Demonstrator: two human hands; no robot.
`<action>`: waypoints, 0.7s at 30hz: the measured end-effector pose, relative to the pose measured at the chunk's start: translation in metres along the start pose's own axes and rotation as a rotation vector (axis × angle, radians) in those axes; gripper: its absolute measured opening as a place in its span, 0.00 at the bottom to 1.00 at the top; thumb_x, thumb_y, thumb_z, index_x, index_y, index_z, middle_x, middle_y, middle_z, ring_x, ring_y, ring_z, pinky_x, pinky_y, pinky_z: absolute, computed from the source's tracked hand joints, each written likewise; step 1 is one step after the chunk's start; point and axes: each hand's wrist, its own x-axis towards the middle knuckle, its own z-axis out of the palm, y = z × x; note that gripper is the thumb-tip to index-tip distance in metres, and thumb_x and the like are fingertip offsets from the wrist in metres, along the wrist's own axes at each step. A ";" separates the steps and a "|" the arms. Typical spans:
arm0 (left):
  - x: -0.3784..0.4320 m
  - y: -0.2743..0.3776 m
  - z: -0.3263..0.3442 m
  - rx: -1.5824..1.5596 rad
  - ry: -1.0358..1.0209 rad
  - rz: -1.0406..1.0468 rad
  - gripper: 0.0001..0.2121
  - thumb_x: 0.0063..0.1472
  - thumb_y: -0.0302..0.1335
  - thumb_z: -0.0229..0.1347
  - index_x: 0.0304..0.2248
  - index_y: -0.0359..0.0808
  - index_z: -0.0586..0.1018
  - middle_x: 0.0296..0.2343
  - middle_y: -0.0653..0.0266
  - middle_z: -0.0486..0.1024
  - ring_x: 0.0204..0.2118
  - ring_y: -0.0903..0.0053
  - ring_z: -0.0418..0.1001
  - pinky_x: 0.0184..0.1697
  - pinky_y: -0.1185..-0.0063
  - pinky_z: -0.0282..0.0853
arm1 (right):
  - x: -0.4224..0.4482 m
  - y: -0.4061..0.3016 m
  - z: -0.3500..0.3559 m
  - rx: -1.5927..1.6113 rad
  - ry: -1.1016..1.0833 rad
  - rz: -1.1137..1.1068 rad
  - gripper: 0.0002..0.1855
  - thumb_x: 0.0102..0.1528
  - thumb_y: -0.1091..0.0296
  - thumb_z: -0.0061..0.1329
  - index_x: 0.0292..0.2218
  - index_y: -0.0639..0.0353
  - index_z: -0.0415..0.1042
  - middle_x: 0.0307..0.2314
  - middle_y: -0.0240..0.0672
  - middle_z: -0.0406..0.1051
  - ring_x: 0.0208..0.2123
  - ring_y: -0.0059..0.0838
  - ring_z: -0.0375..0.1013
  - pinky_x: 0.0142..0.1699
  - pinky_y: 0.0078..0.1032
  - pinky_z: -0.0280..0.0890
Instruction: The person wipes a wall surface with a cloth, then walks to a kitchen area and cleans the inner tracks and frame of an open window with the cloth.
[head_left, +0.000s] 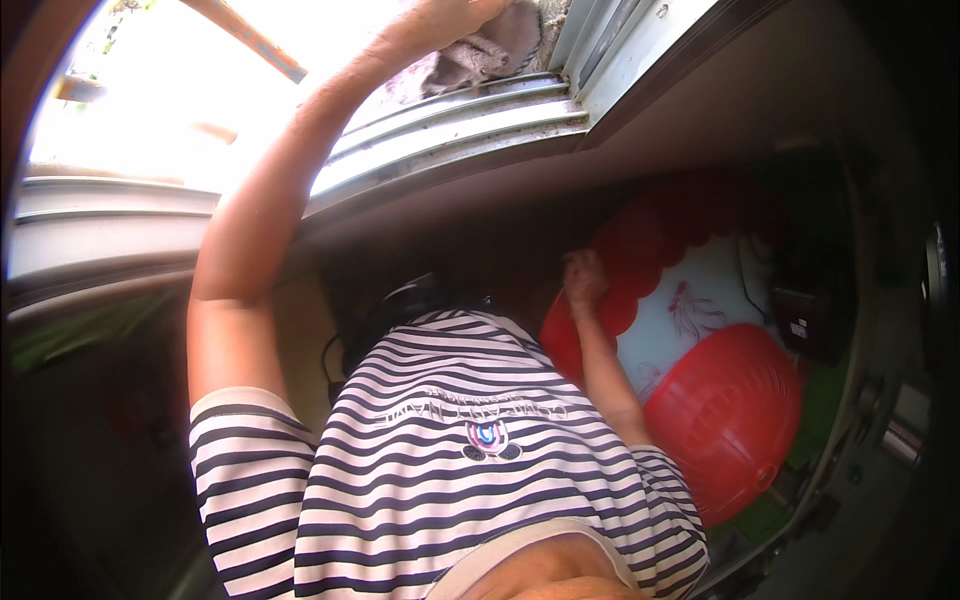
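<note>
My left arm reaches up through the window opening. My left hand (457, 19), partly cut off by the top edge, lies against a crumpled greyish cloth (480, 61) beyond the metal window track (465, 124). Whether its fingers grip the cloth does not show. Lower down in the shade, my right hand (585, 281) has curled fingers at the edge of a red scalloped border (619, 319). The dim light hides whether it holds that border. The border surrounds a pale blue surface with a reddish print (694, 300).
A red ribbed plastic basin-like object (724, 424) lies by my right arm. Behind it is a dark box (799, 319) with a cable. Rusty bars (251, 41) cross the bright window opening. The window frame's side (637, 56) stands beside the cloth.
</note>
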 end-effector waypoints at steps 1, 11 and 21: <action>-0.001 0.005 0.002 -0.010 -0.039 -0.005 0.10 0.59 0.28 0.46 0.37 0.30 0.73 0.29 0.56 0.76 0.29 0.62 0.75 0.30 0.70 0.72 | -0.001 0.002 0.001 -0.026 -0.004 0.000 0.07 0.45 0.74 0.46 0.28 0.49 0.72 0.30 0.31 0.67 0.36 0.37 0.69 0.39 0.34 0.66; -0.035 0.019 0.035 0.698 0.131 0.736 0.07 0.54 0.33 0.56 0.28 0.40 0.80 0.27 0.64 0.76 0.34 0.75 0.74 0.39 0.74 0.68 | -0.001 -0.001 -0.006 -0.026 -0.004 -0.007 0.07 0.45 0.75 0.46 0.28 0.50 0.72 0.30 0.32 0.67 0.35 0.37 0.69 0.38 0.34 0.66; -0.059 0.034 0.026 0.960 0.085 0.589 0.08 0.56 0.33 0.54 0.30 0.37 0.77 0.29 0.62 0.74 0.36 0.73 0.71 0.40 0.73 0.65 | 0.003 0.007 -0.004 -0.011 0.016 -0.032 0.07 0.46 0.73 0.45 0.28 0.49 0.72 0.29 0.31 0.67 0.35 0.37 0.69 0.38 0.34 0.66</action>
